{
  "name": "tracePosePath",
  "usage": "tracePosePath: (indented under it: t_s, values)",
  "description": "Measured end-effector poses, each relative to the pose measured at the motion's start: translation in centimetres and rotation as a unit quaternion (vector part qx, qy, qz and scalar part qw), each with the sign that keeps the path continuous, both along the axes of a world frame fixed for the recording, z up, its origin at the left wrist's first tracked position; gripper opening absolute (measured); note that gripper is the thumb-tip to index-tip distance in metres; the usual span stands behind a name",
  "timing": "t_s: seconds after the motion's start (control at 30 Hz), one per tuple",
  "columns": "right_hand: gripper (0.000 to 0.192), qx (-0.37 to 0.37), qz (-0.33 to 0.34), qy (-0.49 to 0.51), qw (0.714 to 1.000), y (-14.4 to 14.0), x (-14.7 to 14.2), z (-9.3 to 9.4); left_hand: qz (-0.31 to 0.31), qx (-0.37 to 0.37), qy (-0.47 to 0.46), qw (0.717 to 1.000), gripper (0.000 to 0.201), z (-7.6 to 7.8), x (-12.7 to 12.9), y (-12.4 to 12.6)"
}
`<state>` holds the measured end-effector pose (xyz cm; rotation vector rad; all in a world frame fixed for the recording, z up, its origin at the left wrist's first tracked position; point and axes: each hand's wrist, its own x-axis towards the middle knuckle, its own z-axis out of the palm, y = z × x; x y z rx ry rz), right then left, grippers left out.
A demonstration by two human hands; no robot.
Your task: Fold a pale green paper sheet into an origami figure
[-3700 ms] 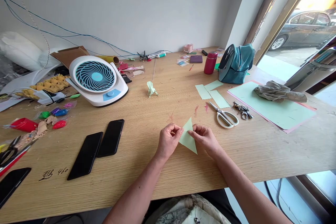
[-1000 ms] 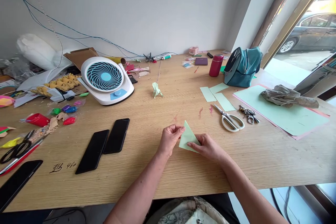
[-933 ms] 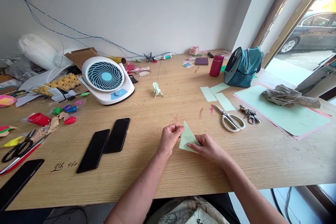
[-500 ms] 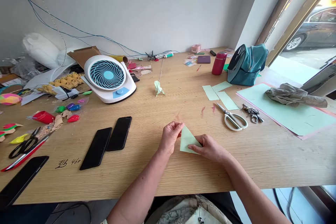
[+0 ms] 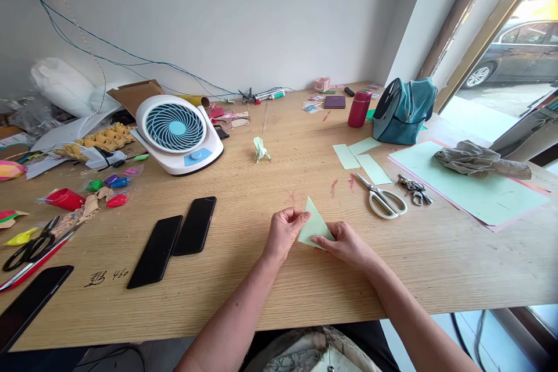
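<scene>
A pale green sheet of paper (image 5: pixel 314 226), folded into a triangle, is held between both hands above the wooden table, one corner pointing up and away. My left hand (image 5: pixel 285 232) pinches its left edge between thumb and fingers. On the right side, my right hand (image 5: pixel 349 244) grips the lower corner, thumb on top and fingers behind, hidden by the paper. Farther back stands a small folded paper figure (image 5: pixel 260 150) in the same green. Scissors with white handles (image 5: pixel 386 200) lie to the right of my right hand.
Green paper rectangles (image 5: pixel 374 168), keys (image 5: pixel 415 190) and large green sheets (image 5: pixel 471 192) lie right. A red flask (image 5: pixel 360 109) and teal bag (image 5: pixel 405 113) stand behind them. Left are two black phones (image 5: pixel 154 253) (image 5: pixel 195 226) and a white fan (image 5: pixel 176 133).
My left hand has slid from the paper's top corner down along its left edge, leaving that corner free. My right hand keeps its grip. The view has shifted slightly.
</scene>
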<state>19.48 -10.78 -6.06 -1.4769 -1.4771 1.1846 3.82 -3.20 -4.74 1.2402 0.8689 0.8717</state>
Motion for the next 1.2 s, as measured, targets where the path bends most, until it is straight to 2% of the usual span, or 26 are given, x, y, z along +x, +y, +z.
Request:
tracePosePath:
  t_s: [0.23, 0.4, 0.63, 0.77, 0.93, 1.03, 1.07, 1.13, 1.2]
  values:
    - [0.038, 0.005, 0.029, -0.027, 0.999, -0.1, 0.2, -0.5, 0.002, -0.082, -0.049, 0.995, 0.039, 0.5, -0.1, 0.0]
    - [0.031, 0.023, 0.041, -0.054, 0.997, -0.2, 0.0, -0.6, 0.025, -0.091, -0.05, 0.994, 0.038, 0.7, -0.4, 0.3]
    - [0.026, 0.029, 0.044, -0.095, 0.994, -0.2, -0.3, -0.5, 0.022, -0.161, -0.12, 0.979, 0.037, 0.5, -0.4, 0.6]
    - [0.025, 0.024, 0.043, -0.09, 0.995, -0.2, -0.2, -0.5, 0.019, -0.152, -0.133, 0.979, 0.038, 0.5, -0.5, 0.7]
    - [0.032, 0.007, 0.005, -0.056, 0.998, -0.2, -0.5, -0.2, -0.042, -0.099, -0.069, 0.992, 0.041, 0.7, -0.2, 0.2]
    - [0.036, 0.039, 0.018, -0.034, 0.998, -0.4, -0.2, 0.2, -0.033, -0.086, -0.056, 0.994, 0.042, 0.5, -0.1, 0.0]
    - [0.037, 0.059, 0.006, -0.021, 0.998, -0.5, 0.3, 0.3, -0.024, -0.087, -0.057, 0.994, 0.042, 0.5, -0.1, 0.0]
    - [0.039, 0.106, -0.072, -0.009, 0.992, -0.7, 2.3, 0.1, -0.004, -0.092, -0.062, 0.994, 0.042, 0.5, -0.2, 0.2]
    - [0.039, 0.161, -0.235, -0.077, 0.956, -1.0, 5.4, -0.4, 0.01, -0.093, -0.068, 0.993, 0.042, 0.6, -0.3, 0.3]
